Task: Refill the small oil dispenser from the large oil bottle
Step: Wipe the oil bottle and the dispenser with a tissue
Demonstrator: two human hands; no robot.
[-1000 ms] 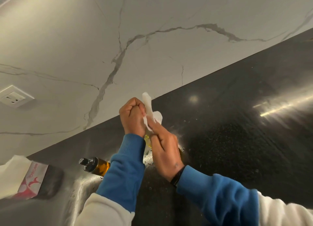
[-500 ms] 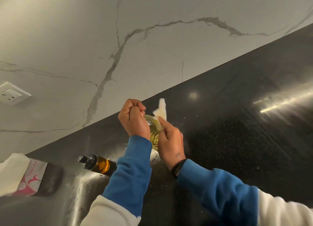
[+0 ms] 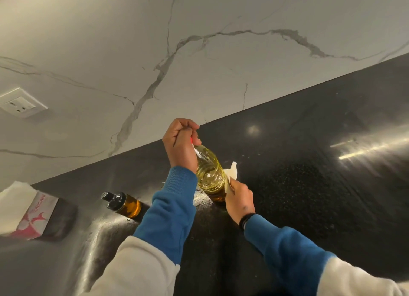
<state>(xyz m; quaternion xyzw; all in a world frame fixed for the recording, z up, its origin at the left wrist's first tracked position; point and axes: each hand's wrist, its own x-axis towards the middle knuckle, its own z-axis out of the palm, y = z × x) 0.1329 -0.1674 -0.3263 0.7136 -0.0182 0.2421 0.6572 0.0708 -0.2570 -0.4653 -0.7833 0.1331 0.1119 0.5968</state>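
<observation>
The large clear oil bottle (image 3: 210, 173), full of yellow oil, stands on the black countertop (image 3: 309, 185). My left hand (image 3: 180, 144) grips its top, where a bit of red cap shows under the fingers. My right hand (image 3: 238, 197) holds a white paper tissue (image 3: 231, 177) against the bottle's lower right side. The small oil dispenser (image 3: 124, 203), amber glass with a black pump top, stands to the left of my left forearm, apart from both hands.
A tissue pack (image 3: 33, 213) with pink print lies at the far left of the counter. A white marble backsplash (image 3: 199, 63) with a wall socket (image 3: 21, 104) rises behind. Light glare marks the counter at right.
My right hand has slid the tissue down from the bottle's neck to its lower side, uncovering the bottle body. My left hand stays on the top.
</observation>
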